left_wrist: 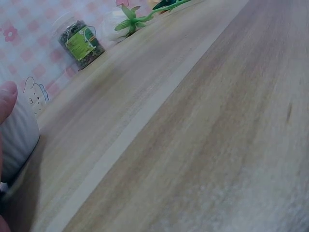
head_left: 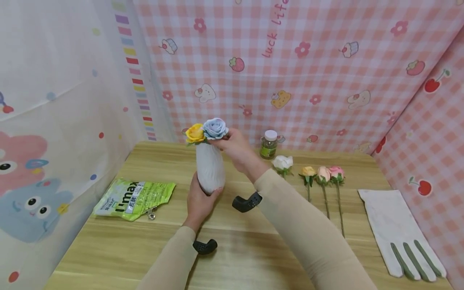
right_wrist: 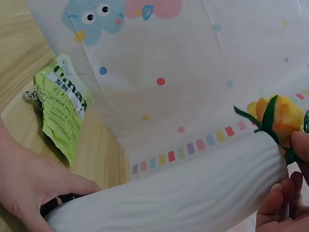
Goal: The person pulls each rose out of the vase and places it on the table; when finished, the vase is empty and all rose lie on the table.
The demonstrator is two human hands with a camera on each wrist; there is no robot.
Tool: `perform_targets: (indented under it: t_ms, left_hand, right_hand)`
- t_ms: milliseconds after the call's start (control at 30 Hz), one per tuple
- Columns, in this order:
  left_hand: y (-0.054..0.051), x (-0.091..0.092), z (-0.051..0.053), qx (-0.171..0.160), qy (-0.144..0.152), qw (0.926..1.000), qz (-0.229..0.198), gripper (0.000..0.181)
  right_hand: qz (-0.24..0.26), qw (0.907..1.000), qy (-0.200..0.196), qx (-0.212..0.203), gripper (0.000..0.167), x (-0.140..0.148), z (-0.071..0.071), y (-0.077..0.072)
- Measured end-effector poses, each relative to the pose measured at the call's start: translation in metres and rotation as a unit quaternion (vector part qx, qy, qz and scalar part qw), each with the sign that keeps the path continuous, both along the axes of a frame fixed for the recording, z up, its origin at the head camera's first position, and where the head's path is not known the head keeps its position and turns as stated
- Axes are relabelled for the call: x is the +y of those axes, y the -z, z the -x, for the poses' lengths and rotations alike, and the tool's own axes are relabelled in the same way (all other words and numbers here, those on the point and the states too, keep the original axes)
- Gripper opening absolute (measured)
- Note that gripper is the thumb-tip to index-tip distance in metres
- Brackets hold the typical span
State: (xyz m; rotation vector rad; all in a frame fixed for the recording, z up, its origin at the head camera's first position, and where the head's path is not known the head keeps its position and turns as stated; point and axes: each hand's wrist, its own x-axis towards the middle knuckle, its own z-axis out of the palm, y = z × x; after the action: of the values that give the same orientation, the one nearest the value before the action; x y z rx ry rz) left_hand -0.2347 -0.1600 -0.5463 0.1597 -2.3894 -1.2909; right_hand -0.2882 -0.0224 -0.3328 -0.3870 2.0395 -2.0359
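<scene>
A white ribbed vase [head_left: 209, 167] stands near the middle of the wooden table, with my left hand [head_left: 200, 201] gripping it low down, fingers and thumb around its base. At its mouth my right hand [head_left: 237, 149] pinches a blue artificial rose [head_left: 215, 128] just under the bloom; its stem is hidden. Beside it a yellow artificial rose [head_left: 195, 133] sits in the vase opening. The right wrist view shows this yellow rose [right_wrist: 282, 116] with green leaves at the rim, next to my right fingertips. Only a slice of the vase [left_wrist: 18, 135] and thumb appears in the left wrist view.
A green packet [head_left: 135, 199] with a metal clip lies on the left. Behind the right arm are a lidded jar [head_left: 268, 145], a white rose [head_left: 282, 162], an orange rose [head_left: 308, 172] and two pink roses [head_left: 323, 174]. White-and-green gloves [head_left: 395, 225] lie far right.
</scene>
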Motion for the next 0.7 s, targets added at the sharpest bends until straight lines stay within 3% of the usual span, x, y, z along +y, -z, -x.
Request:
perform_targets:
  t_ms: [367,567,700]
  left_hand:
    - [-0.001,-0.001,-0.002,-0.010,-0.003,0.9999,-0.001,0.097]
    - [0.000,0.000,0.000,-0.003,-0.003,1.0000,-0.001,0.097]
    - [0.000,0.001,0.000,0.004,-0.003,1.0000,-0.004,0.096]
  right_hand:
    - [-0.004,0.9978,0.038,0.055,0.028,0.000,-0.004,-0.011]
    - [0.050,0.9878,0.068,0.130,0.025,0.007,-0.003,-0.031]
    - [0.131,0.9744,0.093,0.157,0.020,0.023,-0.006,-0.051]
